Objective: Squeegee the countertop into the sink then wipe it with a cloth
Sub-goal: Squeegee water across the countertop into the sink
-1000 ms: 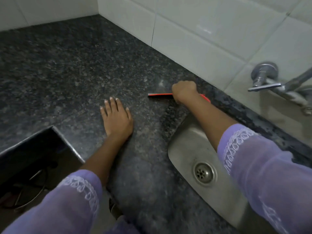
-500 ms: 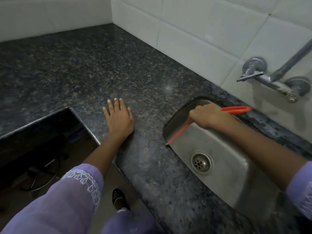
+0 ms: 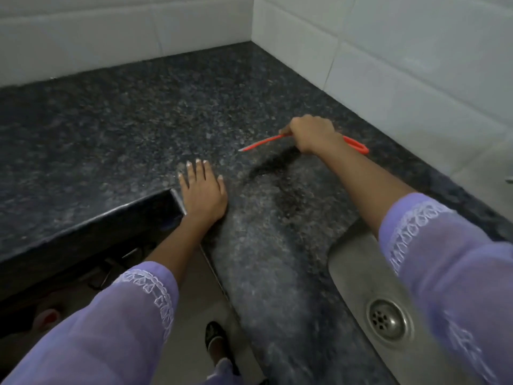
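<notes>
Squeegeeing stage, unfinished: right hand (image 3: pixel 311 133) fingers curled around red squeegee (image 3: pixel 356 144) on tabletop (image 3: pixel 138 120), sink (image 3: pixel 358 262) well behind them. Left hand (image 3: pixel 202 187) flat, fingers straight, empty. No cloth visible; wiping remains.

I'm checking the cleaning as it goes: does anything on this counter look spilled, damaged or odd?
Only a dark patch on the countertop, between the red squeegee in the right hand and the sink, looks odd, possibly wetness. No visible damage.
</notes>
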